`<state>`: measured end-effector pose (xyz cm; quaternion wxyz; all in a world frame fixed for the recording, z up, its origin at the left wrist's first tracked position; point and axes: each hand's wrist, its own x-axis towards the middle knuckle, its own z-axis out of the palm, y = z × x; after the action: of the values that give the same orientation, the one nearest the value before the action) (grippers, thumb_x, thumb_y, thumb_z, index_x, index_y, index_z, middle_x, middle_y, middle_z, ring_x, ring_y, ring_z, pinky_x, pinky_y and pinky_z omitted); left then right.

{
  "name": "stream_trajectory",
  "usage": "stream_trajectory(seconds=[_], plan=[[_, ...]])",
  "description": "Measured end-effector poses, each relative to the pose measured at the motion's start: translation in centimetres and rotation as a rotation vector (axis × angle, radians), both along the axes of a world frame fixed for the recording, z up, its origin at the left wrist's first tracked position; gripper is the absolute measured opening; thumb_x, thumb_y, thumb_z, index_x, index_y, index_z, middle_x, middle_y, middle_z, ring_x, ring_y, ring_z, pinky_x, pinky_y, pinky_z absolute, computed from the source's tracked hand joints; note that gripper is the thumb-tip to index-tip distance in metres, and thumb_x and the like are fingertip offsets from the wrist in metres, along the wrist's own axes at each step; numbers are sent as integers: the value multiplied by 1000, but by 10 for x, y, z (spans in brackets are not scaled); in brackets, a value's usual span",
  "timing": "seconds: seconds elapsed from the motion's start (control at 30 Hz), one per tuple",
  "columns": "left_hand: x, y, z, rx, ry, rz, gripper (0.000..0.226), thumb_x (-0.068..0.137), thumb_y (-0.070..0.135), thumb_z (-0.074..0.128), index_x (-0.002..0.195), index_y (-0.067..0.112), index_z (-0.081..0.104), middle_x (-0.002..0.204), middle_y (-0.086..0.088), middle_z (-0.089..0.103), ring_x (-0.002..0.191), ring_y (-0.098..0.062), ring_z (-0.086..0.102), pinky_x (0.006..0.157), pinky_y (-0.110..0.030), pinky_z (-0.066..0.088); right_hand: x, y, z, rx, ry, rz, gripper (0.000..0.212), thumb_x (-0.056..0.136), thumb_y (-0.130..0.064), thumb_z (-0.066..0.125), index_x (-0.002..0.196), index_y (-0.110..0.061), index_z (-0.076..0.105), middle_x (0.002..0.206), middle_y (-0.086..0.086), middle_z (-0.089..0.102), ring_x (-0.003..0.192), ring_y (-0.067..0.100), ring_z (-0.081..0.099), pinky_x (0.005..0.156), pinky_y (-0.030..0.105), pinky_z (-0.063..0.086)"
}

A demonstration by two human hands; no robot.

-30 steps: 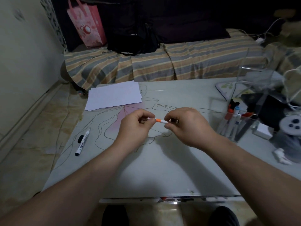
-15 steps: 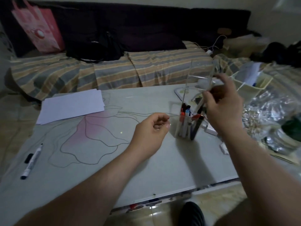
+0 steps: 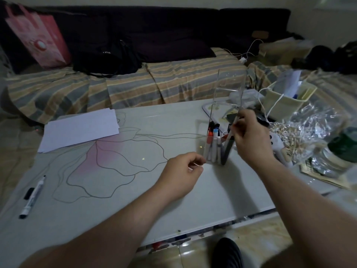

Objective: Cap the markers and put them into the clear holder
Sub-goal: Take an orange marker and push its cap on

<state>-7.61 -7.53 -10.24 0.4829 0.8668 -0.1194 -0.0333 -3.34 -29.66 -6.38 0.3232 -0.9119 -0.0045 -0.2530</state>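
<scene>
A: We've got the right hand (image 3: 249, 136) at the clear holder (image 3: 218, 144), fingers pinched narrow on a marker (image 3: 230, 132) that slants into its mouth. High grip, probably so the barrel clears the ones already standing inside.

B: Left hand (image 3: 181, 171)?

A: Loosely curled above the board (image 3: 135, 200), just beside the holder. Can't tell if it holds anything.

B: What's left?

A: One black marker (image 3: 32, 196) on the board's left edge, well apart, its cap (image 3: 29, 193) lying beside it. We'd cap that next.
</scene>
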Motion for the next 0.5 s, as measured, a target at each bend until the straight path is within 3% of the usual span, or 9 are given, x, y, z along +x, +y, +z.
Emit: stream_trajectory(seconds=[0.13, 0.2, 0.3, 0.37, 0.43, 0.5], plan=[[-2, 1, 0, 12, -3, -22, 19, 92, 21, 64, 105, 32, 73, 95, 17, 71, 81, 2, 64, 81, -15, 51, 3, 0, -19, -272, 203, 65, 16, 103, -23, 51, 117, -30, 56, 96, 0, 62, 96, 26, 54, 73, 40, 47], [-2, 3, 1, 23, -12, -33, 19, 92, 22, 64, 104, 34, 72, 94, 20, 70, 82, 2, 64, 82, -18, 52, 6, 0, -22, -344, 244, 75, 22, 101, -19, 49, 114, -24, 66, 95, -3, 62, 100, 26, 50, 75, 38, 42], [-2, 9, 4, 42, -33, -42, 20, 93, 21, 64, 105, 34, 73, 90, 25, 66, 81, 4, 63, 82, -17, 51, 10, 3, -23, -442, 141, 54, 29, 90, -6, 55, 110, -16, 75, 110, 2, 71, 97, 25, 54, 82, 37, 43], [-2, 14, 6, 51, -48, -38, 21, 92, 21, 63, 106, 33, 73, 90, 25, 65, 79, 5, 62, 83, -17, 51, 8, 10, -19, -391, 51, 4, 31, 85, -1, 59, 109, -12, 76, 116, 6, 69, 99, 29, 56, 87, 37, 44], [-1, 23, 8, 53, -55, -23, 21, 92, 21, 63, 107, 33, 73, 91, 24, 65, 79, 5, 61, 83, -18, 51, 2, 28, -14, -319, -19, 24, 30, 82, -4, 57, 104, -12, 76, 107, 7, 69, 97, 31, 58, 85, 37, 45], [-1, 35, 10, 60, -68, 0, 20, 92, 22, 63, 107, 32, 73, 92, 25, 65, 79, 7, 61, 83, -17, 51, -6, 58, -13, -306, 6, 192, 31, 81, -9, 54, 100, -17, 77, 99, 3, 69, 95, 28, 62, 84, 36, 49]])
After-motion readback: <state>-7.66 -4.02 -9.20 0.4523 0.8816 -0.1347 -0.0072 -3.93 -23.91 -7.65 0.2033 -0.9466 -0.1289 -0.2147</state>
